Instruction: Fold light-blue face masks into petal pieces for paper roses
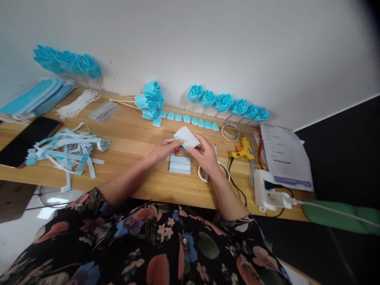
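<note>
Above the middle of the table, both hands hold one small white sheet [187, 136] with a folded light-blue edge, which looks like mask fabric. My left hand [164, 150] pinches the blue edge at its lower left. The right side of the same sheet is gripped by my right hand [205, 153], thumb on top and fingers behind. Just below the hands lies a stack of pale folded pieces [179, 164]. A roll of tape [202, 174] sits partly hidden under my right wrist. Behind the sheet runs a row of small folded blue petals [187, 118].
Blue fabric roses [223, 103] on sticks lean along the wall. At left are cut strips [69, 148], a phone [28, 140], face masks [38, 97], white cords [78, 103] and grey wires [104, 111]. To the right lie a yellow glue gun [245, 149] and a white power strip [267, 192].
</note>
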A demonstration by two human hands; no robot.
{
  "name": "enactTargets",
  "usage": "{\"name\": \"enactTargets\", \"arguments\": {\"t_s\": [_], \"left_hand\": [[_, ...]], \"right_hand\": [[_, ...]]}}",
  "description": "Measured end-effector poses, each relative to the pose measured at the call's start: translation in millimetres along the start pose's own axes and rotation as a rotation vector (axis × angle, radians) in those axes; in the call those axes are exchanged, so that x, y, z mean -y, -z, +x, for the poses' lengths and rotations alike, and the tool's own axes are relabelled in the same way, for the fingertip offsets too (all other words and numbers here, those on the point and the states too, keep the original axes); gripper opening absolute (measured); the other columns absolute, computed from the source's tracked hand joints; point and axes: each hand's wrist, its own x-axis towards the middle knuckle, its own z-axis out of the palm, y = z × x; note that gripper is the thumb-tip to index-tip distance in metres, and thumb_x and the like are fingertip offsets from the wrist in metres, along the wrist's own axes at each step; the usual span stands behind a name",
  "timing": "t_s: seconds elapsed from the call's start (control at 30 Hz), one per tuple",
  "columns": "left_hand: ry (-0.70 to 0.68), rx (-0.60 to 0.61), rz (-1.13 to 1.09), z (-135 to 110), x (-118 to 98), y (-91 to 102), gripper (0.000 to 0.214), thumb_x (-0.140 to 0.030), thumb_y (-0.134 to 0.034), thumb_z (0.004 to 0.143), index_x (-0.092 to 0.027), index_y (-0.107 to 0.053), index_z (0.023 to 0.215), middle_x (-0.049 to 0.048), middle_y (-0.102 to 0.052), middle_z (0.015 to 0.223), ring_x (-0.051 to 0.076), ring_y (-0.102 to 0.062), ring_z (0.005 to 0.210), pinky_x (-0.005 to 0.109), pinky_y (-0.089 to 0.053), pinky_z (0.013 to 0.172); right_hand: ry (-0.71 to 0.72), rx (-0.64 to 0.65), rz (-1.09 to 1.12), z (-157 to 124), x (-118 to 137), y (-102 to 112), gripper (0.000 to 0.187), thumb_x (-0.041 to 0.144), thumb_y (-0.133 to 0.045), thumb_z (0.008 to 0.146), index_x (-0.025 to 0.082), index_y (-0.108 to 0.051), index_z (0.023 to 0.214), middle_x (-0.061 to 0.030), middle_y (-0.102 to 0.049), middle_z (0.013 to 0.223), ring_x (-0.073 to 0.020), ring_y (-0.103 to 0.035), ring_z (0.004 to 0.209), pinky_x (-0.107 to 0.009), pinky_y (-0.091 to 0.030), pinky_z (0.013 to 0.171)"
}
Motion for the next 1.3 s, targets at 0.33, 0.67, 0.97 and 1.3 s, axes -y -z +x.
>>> {"name": "enactTargets", "arguments": {"t_s": [0.33,0.67,0.97,1.3], "left_hand": [[0.143,0.024,-0.262,4.9,-5.4,5.7,0.023,-0.032,-0.077,0.077,-0.012,-0.066,0.073,0.0055,-0.066,0.064,0.012,-0.058,0.058,0.025,-0.042,0.056],[0.151,0.068,-0.13,2.0,-2.0,3.4,0.03,-0.037,-0.075,0.079,-0.012,-0.062,0.069,0.0029,-0.062,0.059,0.01,-0.054,0.053,0.025,-0.04,0.056],[-0.043,-0.009,0.225,3.1,-4.1,5.9,0.037,-0.046,-0.07,0.078,-0.014,-0.06,0.061,-0.0007,-0.057,0.057,0.01,-0.05,0.055,0.025,-0.04,0.058],[-0.019,-0.013,0.296,2.4,-6.2,4.7,0.034,-0.039,-0.067,0.083,-0.015,-0.059,0.06,-0.0007,-0.057,0.055,0.011,-0.051,0.054,0.025,-0.041,0.057]], "right_hand": [[0.508,0.045,-0.426,6.4,7.3,14.9,0.063,0.015,-0.057,0.086,0.038,-0.044,0.144,-0.0026,-0.054,0.145,-0.0295,-0.045,0.137,-0.059,-0.036,0.115],[0.601,0.06,-0.486,6.8,4.1,6.8,0.024,0.015,-0.058,0.09,0.032,-0.07,0.103,-0.0018,-0.061,0.133,-0.0277,-0.049,0.131,-0.053,-0.041,0.11],[0.472,0.025,-0.355,6.4,2.6,5.0,0.012,0.027,-0.063,0.092,0.03,-0.074,0.095,-0.0038,-0.062,0.135,-0.0263,-0.051,0.129,-0.049,-0.048,0.102],[0.303,-0.074,-0.216,3.9,3.3,2.4,0.006,0.029,-0.066,0.089,0.025,-0.069,0.087,-0.0054,-0.069,0.115,-0.023,-0.065,0.11,-0.044,-0.05,0.098]]}}
